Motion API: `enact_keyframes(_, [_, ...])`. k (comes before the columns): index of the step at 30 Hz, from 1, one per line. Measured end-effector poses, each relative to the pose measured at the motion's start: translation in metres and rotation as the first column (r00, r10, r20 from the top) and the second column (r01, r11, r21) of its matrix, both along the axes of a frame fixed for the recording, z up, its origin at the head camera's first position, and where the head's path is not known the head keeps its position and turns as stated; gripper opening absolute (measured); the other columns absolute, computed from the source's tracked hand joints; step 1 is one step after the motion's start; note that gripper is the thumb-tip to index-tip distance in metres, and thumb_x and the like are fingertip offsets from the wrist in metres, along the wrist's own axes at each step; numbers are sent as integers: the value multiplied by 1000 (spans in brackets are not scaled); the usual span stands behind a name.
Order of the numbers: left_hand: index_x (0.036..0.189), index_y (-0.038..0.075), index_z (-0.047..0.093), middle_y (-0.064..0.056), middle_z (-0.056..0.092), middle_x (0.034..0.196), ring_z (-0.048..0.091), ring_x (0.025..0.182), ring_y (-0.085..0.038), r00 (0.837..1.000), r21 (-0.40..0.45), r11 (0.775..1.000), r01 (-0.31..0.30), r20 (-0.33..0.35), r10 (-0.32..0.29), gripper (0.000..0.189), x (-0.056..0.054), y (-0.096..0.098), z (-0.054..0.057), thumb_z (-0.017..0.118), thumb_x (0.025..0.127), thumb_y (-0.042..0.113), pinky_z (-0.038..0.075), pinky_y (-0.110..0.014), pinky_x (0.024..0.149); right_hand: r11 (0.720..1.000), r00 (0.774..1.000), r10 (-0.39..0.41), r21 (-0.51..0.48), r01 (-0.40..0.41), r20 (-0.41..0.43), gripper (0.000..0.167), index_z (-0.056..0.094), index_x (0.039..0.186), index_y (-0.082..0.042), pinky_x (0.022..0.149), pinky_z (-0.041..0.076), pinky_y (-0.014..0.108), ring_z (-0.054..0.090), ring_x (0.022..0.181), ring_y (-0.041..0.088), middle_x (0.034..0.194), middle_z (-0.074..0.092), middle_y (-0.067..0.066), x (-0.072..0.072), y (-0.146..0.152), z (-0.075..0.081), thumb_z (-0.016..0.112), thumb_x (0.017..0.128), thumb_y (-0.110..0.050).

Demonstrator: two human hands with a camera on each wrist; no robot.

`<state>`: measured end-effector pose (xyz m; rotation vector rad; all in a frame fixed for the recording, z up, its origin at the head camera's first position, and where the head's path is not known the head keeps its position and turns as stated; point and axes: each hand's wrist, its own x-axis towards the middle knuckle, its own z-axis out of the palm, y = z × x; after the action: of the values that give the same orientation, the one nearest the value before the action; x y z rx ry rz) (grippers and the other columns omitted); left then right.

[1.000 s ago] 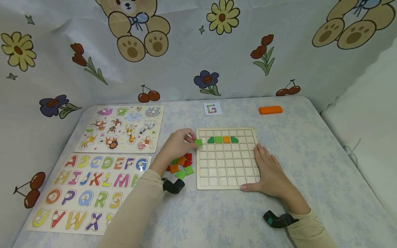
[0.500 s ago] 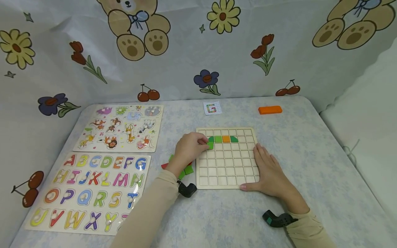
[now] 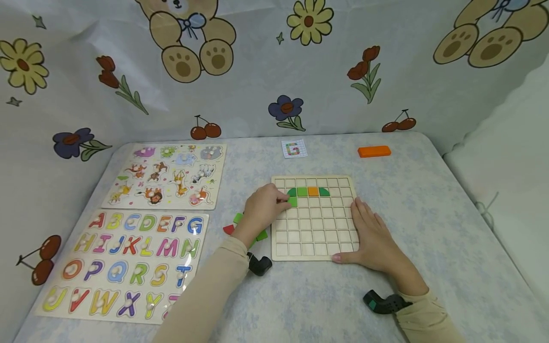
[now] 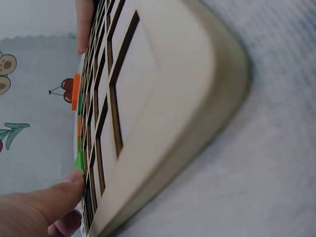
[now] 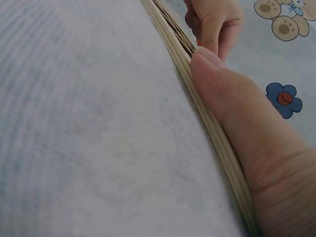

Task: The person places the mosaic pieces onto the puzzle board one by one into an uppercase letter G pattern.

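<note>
- My left hand has its fingers nearly closed, pinching the green square by its edge, I judge for fine control over one cell.
- That square is at ten o'clock on the grid board, just below the row of set pieces; it looks tipped, probably not fully seated.
- At four o'clock my right hand lies spread, gripping nothing, fingers along the side edge and thumb on the near edge, presumably bracing the board.
- Loose tiles lie at eight o'clock, part-hidden, handy for my left.
- Toward twelve, the patterned card lies face up, seemingly for easy viewing.
</note>
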<state>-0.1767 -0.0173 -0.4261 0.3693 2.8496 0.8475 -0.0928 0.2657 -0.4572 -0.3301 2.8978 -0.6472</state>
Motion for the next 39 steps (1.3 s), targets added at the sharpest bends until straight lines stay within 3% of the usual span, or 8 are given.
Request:
enact_keyframes(5, [103, 24, 80, 5, 64, 97, 59, 78, -10, 1000, -27, 1000, 9, 2, -9, 18, 2, -1, 1, 74, 89, 34, 45, -25, 56, 1000, 1000, 0, -1, 0, -1, 151, -4, 157, -1, 117, 8, 66, 1, 154, 41, 167, -7, 16, 0, 0, -1, 75, 57, -82])
enact_keyframes(10, [114, 27, 76, 2, 63, 99, 57, 78, -12, 999, -23, 1000, 14, 31, -14, 23, 4, -10, 10, 71, 92, 32, 45, -27, 57, 1000, 1000, 0, -4, 0, -3, 151, -4, 157, -1, 117, 8, 66, 1, 154, 42, 167, -7, 16, 0, 0, -1, 75, 57, -82])
enact_keyframes(16, [128, 23, 67, -2, 64, 109, 59, 84, -19, 993, -34, 999, -27, 115, 31, 32, 4, -45, 33, 59, 99, 34, 47, -32, 67, 1000, 1000, 0, -6, 0, 1, 151, -3, 157, 0, 117, 8, 66, 1, 154, 41, 167, -6, 17, 0, 0, -1, 75, 57, -82])
enact_keyframes(20, [127, 22, 64, -3, 65, 111, 59, 82, -21, 987, -93, 996, 1, 158, 14, 30, 8, -69, 43, 60, 99, 33, 48, -32, 66, 1000, 1000, -3, -2, 3, 10, 151, -3, 158, -1, 117, 8, 66, 0, 154, 40, 167, -7, 16, 2, 1, 0, 74, 57, -82])
enact_keyframes(24, [123, 23, 66, -4, 65, 107, 57, 80, -19, 975, -117, 991, 69, 216, -42, 28, 19, -85, 41, 65, 96, 30, 46, -31, 64, 1000, 1000, -4, 0, 4, 15, 150, -3, 158, -1, 117, 7, 66, 0, 154, 40, 167, -7, 16, 2, 2, 1, 74, 58, -83])
enact_keyframes(28, [119, 24, 68, -2, 61, 92, 54, 74, -17, 963, -122, 986, 116, 258, -81, 24, 28, -90, 34, 68, 95, 27, 42, -31, 62, 1000, 1000, 0, -2, 0, 11, 150, -3, 158, -1, 117, 7, 66, 0, 154, 40, 167, -7, 16, 1, 2, 0, 74, 58, -82])
enact_keyframes(33, [109, 22, 68, 0, 56, 75, 50, 65, -17, 968, -146, 980, 137, 228, -101, 17, 32, -86, 27, 70, 92, 23, 36, -30, 56, 1000, 1000, 6, -13, -6, 2, 150, -3, 157, 0, 117, 7, 66, 0, 154, 40, 167, -7, 16, 0, 2, 0, 75, 58, -81])
enact_keyframes(39, [106, 21, 67, 1, 56, 76, 50, 66, -17, 972, -172, 976, 131, 217, -92, 19, 31, -84, 27, 74, 89, 25, 36, -30, 56, 1000, 1000, 8, -9, -8, 3, 150, -3, 157, -1, 117, 7, 66, 0, 154, 40, 167, -8, 15, 0, 2, -1, 75, 58, -82])
